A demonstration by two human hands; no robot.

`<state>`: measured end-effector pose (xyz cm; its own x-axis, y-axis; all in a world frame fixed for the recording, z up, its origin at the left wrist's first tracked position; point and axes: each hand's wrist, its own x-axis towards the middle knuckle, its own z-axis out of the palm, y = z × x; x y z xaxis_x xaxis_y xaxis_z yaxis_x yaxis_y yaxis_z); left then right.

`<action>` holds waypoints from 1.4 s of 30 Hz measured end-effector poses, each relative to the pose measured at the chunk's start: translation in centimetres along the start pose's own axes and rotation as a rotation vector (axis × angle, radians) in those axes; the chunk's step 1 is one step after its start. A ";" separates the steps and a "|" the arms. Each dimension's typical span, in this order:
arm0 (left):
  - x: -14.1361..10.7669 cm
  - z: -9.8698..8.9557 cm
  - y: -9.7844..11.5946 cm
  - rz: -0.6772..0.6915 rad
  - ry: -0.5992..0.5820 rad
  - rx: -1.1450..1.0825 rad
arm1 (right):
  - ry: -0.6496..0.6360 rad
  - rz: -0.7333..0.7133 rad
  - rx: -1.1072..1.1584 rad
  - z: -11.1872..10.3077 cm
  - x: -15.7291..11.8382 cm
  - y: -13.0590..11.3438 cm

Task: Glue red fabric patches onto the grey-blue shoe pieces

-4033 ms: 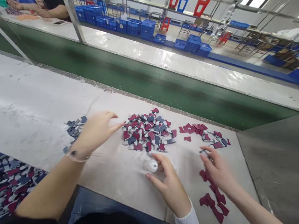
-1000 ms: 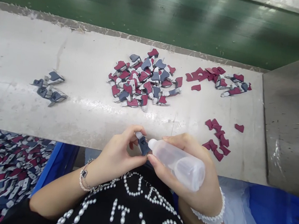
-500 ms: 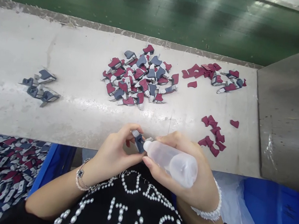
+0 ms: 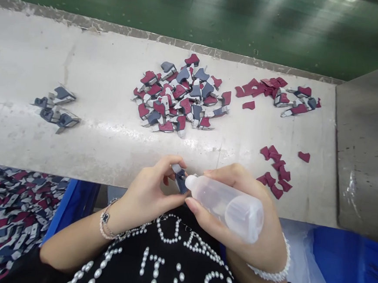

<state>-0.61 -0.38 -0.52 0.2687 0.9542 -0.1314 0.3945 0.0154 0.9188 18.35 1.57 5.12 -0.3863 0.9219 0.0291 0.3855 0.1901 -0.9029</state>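
Observation:
Between the thumb and fingers of my left hand (image 4: 151, 184) is a small blue-grey plastic part (image 4: 180, 179), its hollow side turned towards the right. My right hand (image 4: 237, 193) is wrapped round a translucent squeeze bottle (image 4: 226, 205), which lies tilted with its nozzle end against or very close to the part. The nozzle tip itself is hidden. Beyond the hands lies a heap of similar parts (image 4: 182, 98), in maroon, blue-grey and light grey. Flat maroon pieces (image 4: 278, 166) lie loose to the right of my right hand.
Several blue-grey parts (image 4: 59, 107) sit on the left of the worktop (image 4: 109, 152). More maroon pieces (image 4: 261, 87) and a few assembled parts (image 4: 298, 102) lie at back right. A blue bin (image 4: 69, 210) full of parts stands below left. A metal panel (image 4: 364, 164) bounds the right side.
The whole view has shifted slightly, so the worktop items appear a little further right. Both hands keep their hold, with the bottle still at the part.

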 end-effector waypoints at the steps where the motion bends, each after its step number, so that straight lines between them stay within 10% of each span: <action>1: 0.0 0.0 -0.1 -0.008 -0.005 -0.004 | -0.015 -0.010 -0.009 0.0 0.0 0.0; 27: -0.2 -0.2 -0.4 -0.031 0.009 0.027 | -0.237 0.015 -0.166 -1.0 -0.4 -0.2; 42: -0.1 -0.1 -0.4 -0.039 0.059 0.056 | -0.158 0.044 -0.148 -1.3 -0.4 -0.6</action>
<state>-0.87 -0.45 -0.84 0.2008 0.9691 -0.1431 0.4528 0.0378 0.8908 19.37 1.52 6.21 -0.4887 0.8681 -0.0867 0.5188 0.2092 -0.8289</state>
